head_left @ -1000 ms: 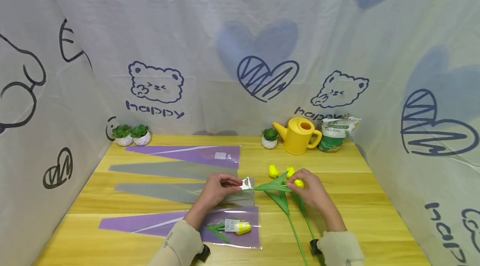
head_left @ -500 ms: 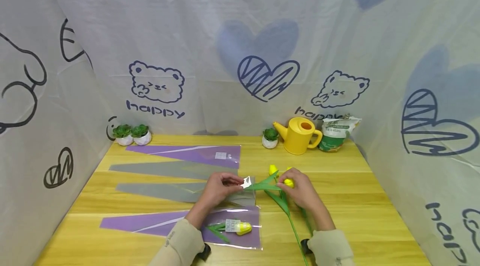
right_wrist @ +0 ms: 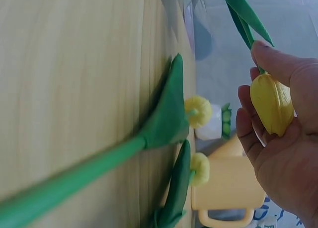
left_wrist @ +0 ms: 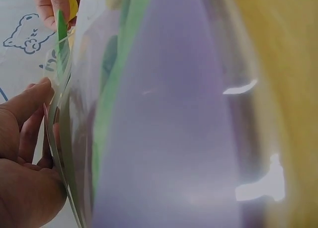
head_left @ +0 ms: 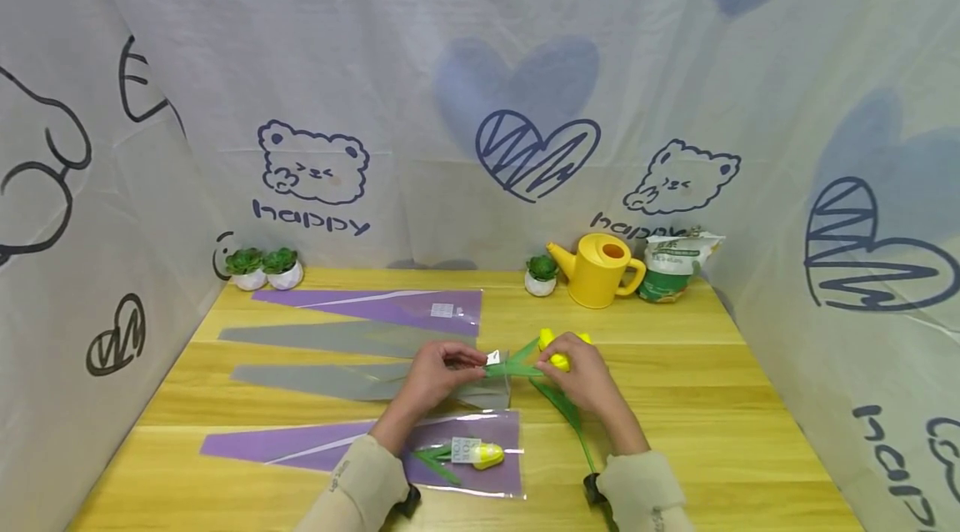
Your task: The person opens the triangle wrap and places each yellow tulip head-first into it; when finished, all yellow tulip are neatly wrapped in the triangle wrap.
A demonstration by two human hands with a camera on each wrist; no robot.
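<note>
My left hand (head_left: 438, 378) pinches the mouth of a grey and clear plastic flower sleeve (head_left: 322, 383), which lies with its narrow end to the left. My right hand (head_left: 583, 379) grips a yellow tulip (right_wrist: 272, 104) between thumb and fingers, just below the bloom. The tulip lies level, its green leaves (head_left: 517, 368) at the sleeve's mouth and its stem pointing left into the sleeve. How deep the stem sits is hidden by my left hand. Below my right hand more tulips lie on the table, with a green leaf (right_wrist: 171, 101) and yellow blooms (right_wrist: 199, 111) showing.
Nearest me lies a purple sleeve (head_left: 337, 447) with a tulip (head_left: 487, 456) inside. Another grey sleeve (head_left: 337, 338) and a purple sleeve (head_left: 397, 304) lie behind. Along the back stand potted succulents (head_left: 282, 268), a yellow watering can (head_left: 592, 278) and a green-white bag (head_left: 667, 273).
My right hand has moved left with the tulip, bringing its leaves to the sleeve's mouth and the bloom closer to my left hand. The left hand has stayed nearly still.
</note>
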